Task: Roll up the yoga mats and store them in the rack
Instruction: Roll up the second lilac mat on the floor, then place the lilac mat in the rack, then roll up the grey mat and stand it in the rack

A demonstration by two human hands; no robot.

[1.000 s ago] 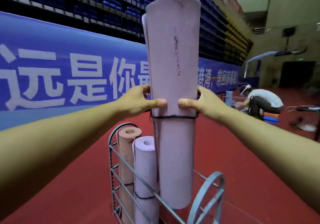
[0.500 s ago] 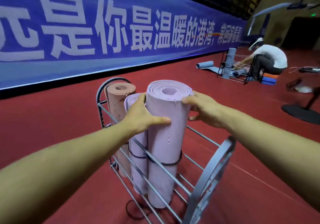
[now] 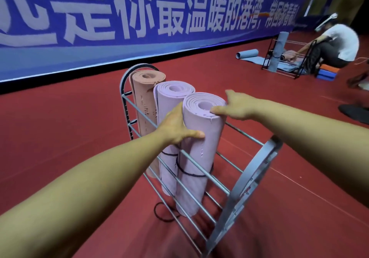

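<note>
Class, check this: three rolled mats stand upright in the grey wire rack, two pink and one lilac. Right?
Not quite. The head view shows the colours reversed: one pink rolled mat and two lilac rolled mats stand upright in the grey wire rack.

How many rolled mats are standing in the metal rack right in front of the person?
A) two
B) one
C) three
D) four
C: a tan mat and two lilac mats stand side by side in the rack.

mat (image 3: 201, 138) lowered into rack (image 3: 247, 180), right hand (image 3: 237, 106) loosened
</note>
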